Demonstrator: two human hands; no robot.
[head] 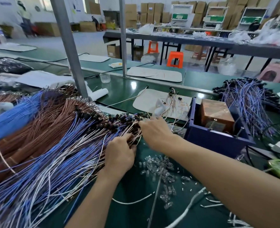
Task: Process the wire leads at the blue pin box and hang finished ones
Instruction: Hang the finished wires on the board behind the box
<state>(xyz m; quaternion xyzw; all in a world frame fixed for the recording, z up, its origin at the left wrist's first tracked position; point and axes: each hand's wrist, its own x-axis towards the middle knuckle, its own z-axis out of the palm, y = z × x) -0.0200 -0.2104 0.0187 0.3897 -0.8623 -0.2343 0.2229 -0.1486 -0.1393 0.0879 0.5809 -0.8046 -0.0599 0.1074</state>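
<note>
Singling out one lead seems the job: the left grip (119, 155) is clamped round a bunch of wire leads (62, 137) on the surface (136, 186), left of the blue pin box (218, 139); the right grip (154, 130) touches their capped ends, pinching or not I cannot tell. Best draw one straight out, holding neighbours still.

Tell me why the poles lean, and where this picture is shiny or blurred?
Head view: the wide-angle lens tilts the grey metal pole; bright glare spots the glossy green bench top; the blue and brown wire leads at lower left and the far-left background are smeared.
</note>
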